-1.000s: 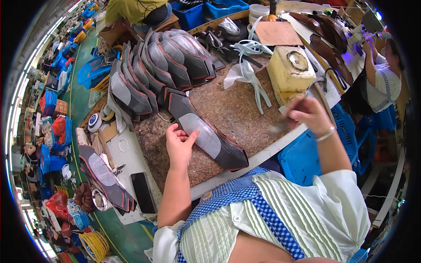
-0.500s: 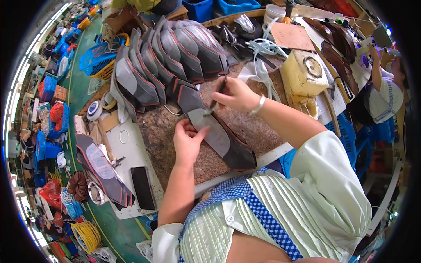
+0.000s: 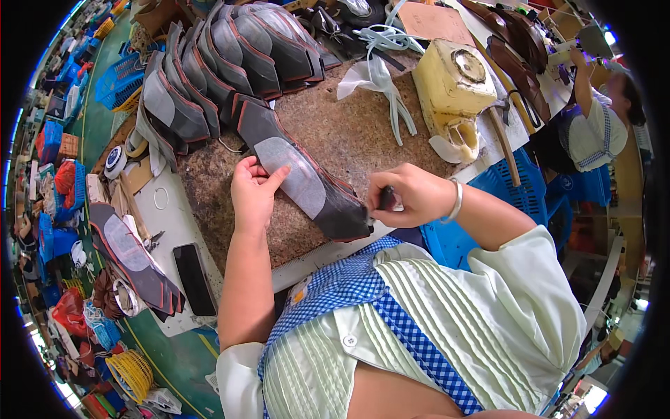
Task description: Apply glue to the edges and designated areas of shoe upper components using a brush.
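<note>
A long dark grey shoe-upper piece [image 3: 289, 178] with reddish edges and a pale grey oval patch lies slantwise on the worn board [image 3: 335, 126]. At its left edge, my left hand [image 3: 252, 195] pinches it, thumb on top near the patch and fingers at the side. My right hand [image 3: 419, 197] is closed round a small dark-handled brush [image 3: 386, 198] by the piece's near right end; the brush's tip is mostly hidden and blurred. Beyond the piece, a row of similar overlapping upper pieces [image 3: 241, 52] is spread across the far left of the board.
A yellowed jug [image 3: 453, 80] with a glue-crusted mouth stands at right beside a stick [image 3: 504, 146]. Pale straps [image 3: 391, 98] lie near it. At left are a phone [image 3: 195, 274], more upper pieces [image 3: 132, 255] and a tape roll [image 3: 116, 160]. Another person [image 3: 593, 129] works at far right.
My right hand has moved with the brush from the pale patch's far end down to the piece's near right end. My left hand still holds the left edge. The whole view has shifted.
</note>
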A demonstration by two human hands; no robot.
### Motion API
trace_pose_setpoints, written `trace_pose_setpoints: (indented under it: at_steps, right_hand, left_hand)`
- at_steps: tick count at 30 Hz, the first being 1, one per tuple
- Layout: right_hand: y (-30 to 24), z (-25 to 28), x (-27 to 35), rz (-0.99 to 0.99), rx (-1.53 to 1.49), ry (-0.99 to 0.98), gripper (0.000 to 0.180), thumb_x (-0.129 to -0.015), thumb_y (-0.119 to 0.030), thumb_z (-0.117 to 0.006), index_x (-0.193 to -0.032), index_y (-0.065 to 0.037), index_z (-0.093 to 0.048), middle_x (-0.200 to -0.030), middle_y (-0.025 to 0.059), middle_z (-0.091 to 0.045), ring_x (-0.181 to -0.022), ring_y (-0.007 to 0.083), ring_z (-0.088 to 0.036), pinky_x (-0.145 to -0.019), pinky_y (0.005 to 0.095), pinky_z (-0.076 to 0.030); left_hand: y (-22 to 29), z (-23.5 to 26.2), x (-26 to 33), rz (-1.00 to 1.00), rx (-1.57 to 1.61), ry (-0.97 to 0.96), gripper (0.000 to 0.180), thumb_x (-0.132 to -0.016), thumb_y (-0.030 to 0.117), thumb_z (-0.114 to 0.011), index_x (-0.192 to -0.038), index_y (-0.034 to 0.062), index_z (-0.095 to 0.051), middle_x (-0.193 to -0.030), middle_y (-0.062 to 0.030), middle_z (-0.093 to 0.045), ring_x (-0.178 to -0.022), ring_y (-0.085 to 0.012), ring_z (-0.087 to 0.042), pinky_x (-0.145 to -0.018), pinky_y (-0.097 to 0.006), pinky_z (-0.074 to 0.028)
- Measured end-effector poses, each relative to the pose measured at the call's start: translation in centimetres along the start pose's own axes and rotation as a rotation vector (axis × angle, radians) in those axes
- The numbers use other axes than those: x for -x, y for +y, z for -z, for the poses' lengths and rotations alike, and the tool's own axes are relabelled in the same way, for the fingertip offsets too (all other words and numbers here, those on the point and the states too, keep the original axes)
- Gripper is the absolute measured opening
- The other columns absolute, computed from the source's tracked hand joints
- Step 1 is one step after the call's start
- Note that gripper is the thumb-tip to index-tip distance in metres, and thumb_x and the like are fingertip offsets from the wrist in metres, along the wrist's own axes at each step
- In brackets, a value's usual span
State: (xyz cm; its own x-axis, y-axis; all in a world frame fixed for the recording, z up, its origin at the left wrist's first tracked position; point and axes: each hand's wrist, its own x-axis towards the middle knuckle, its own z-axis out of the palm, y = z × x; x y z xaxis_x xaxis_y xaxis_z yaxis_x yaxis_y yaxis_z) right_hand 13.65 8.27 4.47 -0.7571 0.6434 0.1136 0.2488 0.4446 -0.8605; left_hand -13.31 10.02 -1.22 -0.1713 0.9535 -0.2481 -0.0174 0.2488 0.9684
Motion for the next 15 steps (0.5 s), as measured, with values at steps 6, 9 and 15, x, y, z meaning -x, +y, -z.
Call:
trace_pose_setpoints:
  at_steps: [6, 9, 15]
  right_hand:
    - [0.4, -1.8, -3.7, -0.007, 0.006, 0.200, 0.017, -0.077, -0.010, -0.067, -0.084, -0.002, -0.053, -0.074, 0.0083, -0.062, -0.063, 0.0159, -0.063, -0.056, 0.0265, -0.050]
    - [-0.8, -2.6, -6.7, 0.267, -0.058, 0.586, 0.019, -0.076, -0.006, -0.067, -0.087, -0.001, -0.052, -0.083, 0.0110, -0.063, -0.069, 0.0176, -0.062, -0.063, 0.0272, -0.050]
    - [-1.3, 0.5, -8.5, 0.235, 0.417, 0.490, 0.020, -0.070, -0.011, -0.063, -0.088, -0.012, -0.056, -0.065, 0.0057, -0.059, -0.060, 0.0273, -0.059, -0.056, 0.0347, -0.047]
  left_hand:
    - [1.2, -0.1, -0.9, 0.053, 0.003, -0.061, 0.037, -0.067, 0.001, -0.076, -0.096, -0.0033, -0.053, -0.080, -0.0038, -0.057, -0.069, -0.0099, -0.054, -0.065, -0.023, -0.046]
    - [1.6, 0.4, -0.6, 0.065, 0.050, -0.126, 0.029, -0.068, 0.000, -0.074, -0.091, -0.0014, -0.056, -0.081, -0.0045, -0.060, -0.071, -0.0103, -0.055, -0.066, -0.023, -0.047]
    - [3.4, 1.2, 3.8, 0.100, 0.123, -0.332, 0.055, -0.070, 0.000, -0.070, -0.120, -0.0018, -0.047, -0.100, -0.0060, -0.060, -0.094, -0.0171, -0.057, -0.087, -0.030, -0.044]
